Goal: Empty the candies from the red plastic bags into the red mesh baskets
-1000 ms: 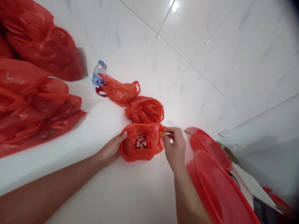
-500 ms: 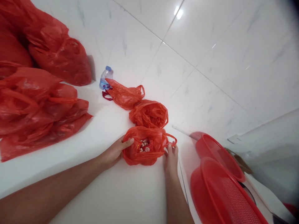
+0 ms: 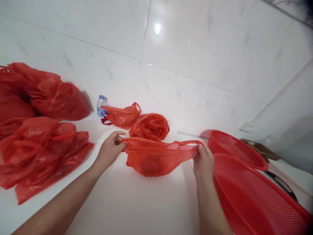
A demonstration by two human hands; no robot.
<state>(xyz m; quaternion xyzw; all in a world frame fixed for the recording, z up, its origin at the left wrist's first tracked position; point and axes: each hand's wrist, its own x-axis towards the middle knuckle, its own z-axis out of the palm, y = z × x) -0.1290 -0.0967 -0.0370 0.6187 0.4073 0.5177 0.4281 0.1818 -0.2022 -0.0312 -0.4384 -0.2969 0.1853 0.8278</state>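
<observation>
A small red plastic bag [image 3: 153, 158] with something dark inside hangs stretched between my hands just above the white counter [image 3: 137, 202]. My left hand [image 3: 110, 151] pinches its left handle; my right hand [image 3: 204, 160] grips the right handle, pulled out sideways. The bag's mouth is drawn nearly closed. Right behind it sit two more small red bags [image 3: 150, 125], the farther one [image 3: 121, 116] flatter.
A small water bottle [image 3: 100, 106] stands by the tiled wall. Large red bags [image 3: 41, 147] pile up at the left. Two red plastic baskets [image 3: 246, 192] are stacked at the right, close to my right hand, next to a white appliance edge.
Both hands moved from the bag's open mouth to its handles and pulled them apart, lifting the bag and closing its mouth. The camera view tilted up.
</observation>
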